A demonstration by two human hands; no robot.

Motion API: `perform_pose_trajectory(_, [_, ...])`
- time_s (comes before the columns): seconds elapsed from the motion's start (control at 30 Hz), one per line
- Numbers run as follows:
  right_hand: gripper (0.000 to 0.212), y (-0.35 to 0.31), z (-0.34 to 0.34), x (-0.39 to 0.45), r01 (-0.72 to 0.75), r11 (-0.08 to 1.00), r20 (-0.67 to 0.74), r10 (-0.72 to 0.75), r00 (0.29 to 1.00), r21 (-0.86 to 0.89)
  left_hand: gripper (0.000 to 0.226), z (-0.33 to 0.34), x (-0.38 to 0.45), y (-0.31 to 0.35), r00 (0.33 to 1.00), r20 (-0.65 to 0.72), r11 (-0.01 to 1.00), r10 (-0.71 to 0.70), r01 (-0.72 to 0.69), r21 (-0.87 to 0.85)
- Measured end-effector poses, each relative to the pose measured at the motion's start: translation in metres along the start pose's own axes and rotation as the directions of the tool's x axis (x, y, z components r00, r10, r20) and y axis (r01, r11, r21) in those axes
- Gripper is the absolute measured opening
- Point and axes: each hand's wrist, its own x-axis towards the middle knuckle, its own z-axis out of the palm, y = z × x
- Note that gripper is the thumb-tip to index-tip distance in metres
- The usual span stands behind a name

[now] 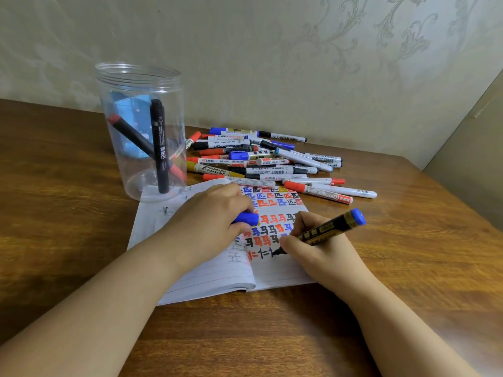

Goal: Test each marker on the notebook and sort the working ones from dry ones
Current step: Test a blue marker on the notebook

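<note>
Both hands busy: right hand (318, 240) pinches marker (326, 232), tip on notebook (217, 270); left hand (212, 221) grips, probably, its blue cap (246, 218).

We're over a brown wooden table (68, 213) with strong grain — behind it a pale wall (272, 50) with faint floral swirls, and to the table's right a plain beige panel (468, 159).

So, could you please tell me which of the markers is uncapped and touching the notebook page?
The black-and-gold marker in the right hand: its tip is on the notebook, while the left hand holds its blue cap.
</note>
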Motion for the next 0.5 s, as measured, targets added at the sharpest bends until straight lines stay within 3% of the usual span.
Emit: perform_pose_trajectory(0.5, [0.027, 0.0010, -0.0013, 0.0008, -0.003, 0.999, -0.017, 0.002, 1.000, -0.032, 0.028, -0.0015, 0.0000, 0.0007, 1.000, -0.004, 1.000, -0.007, 0.007, 0.002])
